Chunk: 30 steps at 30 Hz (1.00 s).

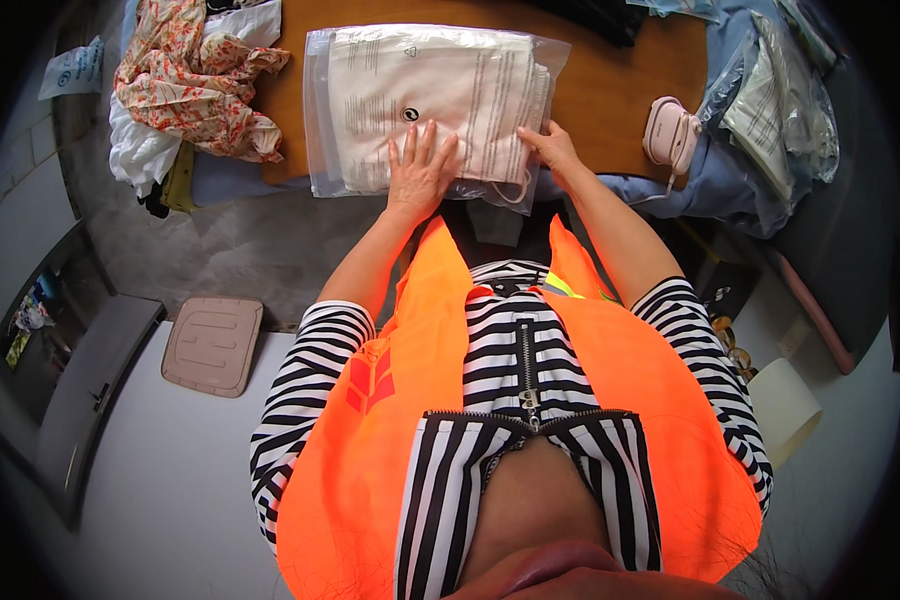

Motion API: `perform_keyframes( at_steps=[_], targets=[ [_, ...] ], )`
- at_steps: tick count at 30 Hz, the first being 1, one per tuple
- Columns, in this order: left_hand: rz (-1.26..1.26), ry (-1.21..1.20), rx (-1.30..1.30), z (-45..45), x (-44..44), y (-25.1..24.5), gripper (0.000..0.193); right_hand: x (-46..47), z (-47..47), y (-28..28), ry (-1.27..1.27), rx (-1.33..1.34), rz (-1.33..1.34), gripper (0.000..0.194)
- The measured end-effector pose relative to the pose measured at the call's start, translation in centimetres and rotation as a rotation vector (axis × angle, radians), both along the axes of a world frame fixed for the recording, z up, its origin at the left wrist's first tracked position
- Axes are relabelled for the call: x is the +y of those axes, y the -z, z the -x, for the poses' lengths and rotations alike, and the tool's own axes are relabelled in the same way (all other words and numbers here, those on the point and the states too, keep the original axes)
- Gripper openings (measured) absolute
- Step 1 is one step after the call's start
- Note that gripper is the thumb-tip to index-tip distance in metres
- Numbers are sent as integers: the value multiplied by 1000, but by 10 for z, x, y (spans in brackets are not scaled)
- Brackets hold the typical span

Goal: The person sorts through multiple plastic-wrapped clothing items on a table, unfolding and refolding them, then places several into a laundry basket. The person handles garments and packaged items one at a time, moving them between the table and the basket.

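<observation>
A clear plastic bag (316, 112) with a folded cream-white garment (427, 75) inside lies on a brown wooden board, its near edge hanging slightly over the front. Printed text and small symbols mark the bag. My left hand (422, 169) rests flat on its near middle part, fingers spread. At the bag's right edge is my right hand (559, 150), with the thumb on top and the other fingers partly hidden at the edge. Close to this hand, a thin pale cord or strap (511, 196) loops at the bag's lower right corner.
A pink handheld garment steamer (671, 139) with a cable stands right on the board (607, 90). Farther right lie more bagged garments (765, 112) on blue cloth. Floral fabric (195, 82) and white cloth (139, 154) are heaped at left. A beige padded seat (214, 345) is lower left.
</observation>
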<state>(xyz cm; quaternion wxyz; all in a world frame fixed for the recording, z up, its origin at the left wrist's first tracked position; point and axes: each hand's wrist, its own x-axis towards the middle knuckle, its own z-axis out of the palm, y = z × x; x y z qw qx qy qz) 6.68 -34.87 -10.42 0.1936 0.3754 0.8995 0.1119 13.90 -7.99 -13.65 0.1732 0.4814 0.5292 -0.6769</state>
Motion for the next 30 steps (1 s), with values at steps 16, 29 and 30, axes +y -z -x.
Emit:
perform_keyframes(
  at_steps=[16, 29, 30],
  targets=[
    [-111, -168, -195, 10, -1, -18, 58, -9, 12, -5, 73, 83, -34, 55],
    [-465, -998, -332, -19, -62, 9, 19, -6, 42, -48, 188, 172, 399, 42],
    [-485, -1058, -325, -23, -69, 16, 19, -8, 47, -56, 181, 165, 392, 41]
  ],
)
